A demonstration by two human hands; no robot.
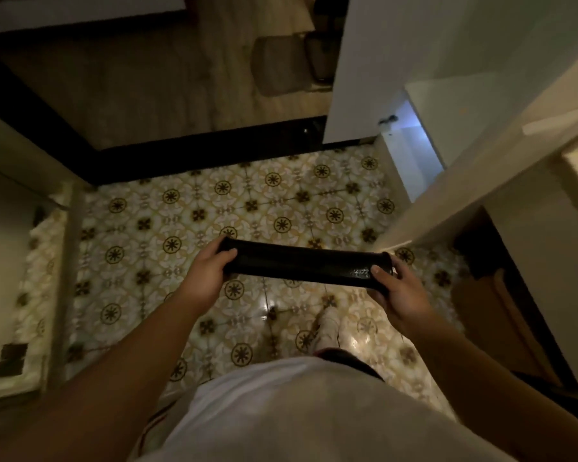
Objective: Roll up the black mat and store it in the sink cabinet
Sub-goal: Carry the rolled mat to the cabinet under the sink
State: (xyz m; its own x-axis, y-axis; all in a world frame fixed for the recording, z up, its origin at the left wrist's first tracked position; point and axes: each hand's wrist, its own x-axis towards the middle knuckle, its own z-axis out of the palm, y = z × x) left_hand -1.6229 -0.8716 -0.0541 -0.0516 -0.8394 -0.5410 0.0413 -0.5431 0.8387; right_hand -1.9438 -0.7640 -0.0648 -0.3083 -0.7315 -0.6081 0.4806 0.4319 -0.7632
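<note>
The black mat [301, 263] is rolled into a tight tube and held level above the patterned tile floor. My left hand [207, 273] grips its left end, fingers wrapped around it. My right hand [396, 290] grips its right end, thumb on top. The sink cabinet [501, 278] is at the right, under a pale counter; its inside shows as a dark opening with a brown wooden panel. The roll's right end is just left of the counter's edge.
The patterned tile floor [247, 201] spreads ahead, bounded by a black threshold [214, 151] with wood flooring beyond. A white wall [397, 61] rises at the upper right. A pale door or panel [10, 261] stands at the left. My foot [327, 328] is below the roll.
</note>
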